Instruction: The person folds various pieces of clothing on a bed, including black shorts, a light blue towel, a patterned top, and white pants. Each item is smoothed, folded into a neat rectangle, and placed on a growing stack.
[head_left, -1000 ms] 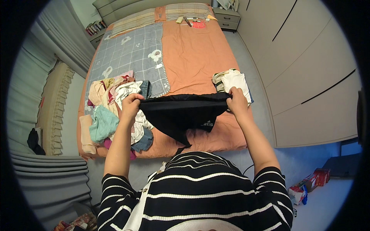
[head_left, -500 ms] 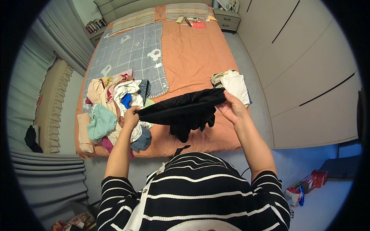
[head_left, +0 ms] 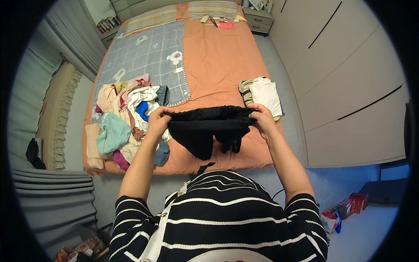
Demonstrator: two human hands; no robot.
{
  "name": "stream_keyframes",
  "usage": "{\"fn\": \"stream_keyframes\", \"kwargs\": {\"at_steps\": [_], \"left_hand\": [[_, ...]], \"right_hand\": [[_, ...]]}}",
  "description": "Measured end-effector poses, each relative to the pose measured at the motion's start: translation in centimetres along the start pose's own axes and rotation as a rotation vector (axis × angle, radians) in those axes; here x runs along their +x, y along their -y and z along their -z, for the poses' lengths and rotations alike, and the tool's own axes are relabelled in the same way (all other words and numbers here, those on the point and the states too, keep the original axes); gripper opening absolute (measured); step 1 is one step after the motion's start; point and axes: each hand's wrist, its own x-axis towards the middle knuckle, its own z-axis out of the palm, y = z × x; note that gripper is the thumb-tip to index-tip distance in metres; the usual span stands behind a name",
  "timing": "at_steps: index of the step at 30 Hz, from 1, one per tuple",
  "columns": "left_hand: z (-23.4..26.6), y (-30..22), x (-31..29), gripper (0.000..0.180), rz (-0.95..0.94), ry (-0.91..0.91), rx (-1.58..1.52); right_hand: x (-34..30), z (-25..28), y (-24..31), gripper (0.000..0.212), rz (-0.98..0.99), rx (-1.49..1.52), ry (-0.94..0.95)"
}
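Note:
A pair of black trousers (head_left: 205,131) is stretched by its waistband between my hands, above the near end of the bed. My left hand (head_left: 158,124) pinches one end of the waistband, beside the heap of clothes. At the other end, my right hand (head_left: 263,122) grips the waistband with thumb and fingers, just in front of a folded stack of clothes (head_left: 266,97). The two legs hang down toward me, their lower ends bunched or hidden. White, peach, blue and pink garments make up the loose heap (head_left: 124,98), with a mint-green piece (head_left: 113,134) on its near side.
An orange sheet (head_left: 224,65) covers the bed, and a grey patterned blanket (head_left: 144,56) lies over its left side. Small items and a red round thing (head_left: 225,25) lie near the pillows. A wardrobe (head_left: 349,100) stands right; curtains (head_left: 52,196) hang left.
The trousers' waistband is now level and opened wider, and the legs hang more separately. My left hand has moved right and up; my right hand has shifted slightly down.

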Motion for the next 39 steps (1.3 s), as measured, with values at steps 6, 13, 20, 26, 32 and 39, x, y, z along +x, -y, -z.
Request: {"fn": "stream_keyframes", "kwargs": {"at_steps": [6,13,20,26,32,39], "left_hand": [[2.9,0.5,1.7,0.026,-0.171,-0.197,0.078],[0.6,0.9,1.3,0.023,0.008,-0.087,0.224],[-1.0,1.6,2.0,0.017,0.138,0.056,0.176],[0.5,3.1,2.4,0.024,-0.024,0.027,0.239],[-4.8,-3.1,0.2,0.016,-0.152,0.245,0.233],[-3.3,-4.8,-0.1,0.015,-0.333,0.100,0.258]], "right_hand": [[3.7,6.6,-1.6,0.027,0.109,-0.511,-0.437],[1.0,0.7,0.3,0.016,-0.100,-0.350,-0.075],[-0.5,-4.1,3.4,0.012,-0.229,0.178,0.191],[-0.2,-5.4,4.6,0.028,-0.160,-0.023,0.338],[1.7,-8.6,2.2,0.061,0.744,-0.959,0.411],[3.1,-9.8,1.7,0.025,0.297,-0.732,0.576]]}}
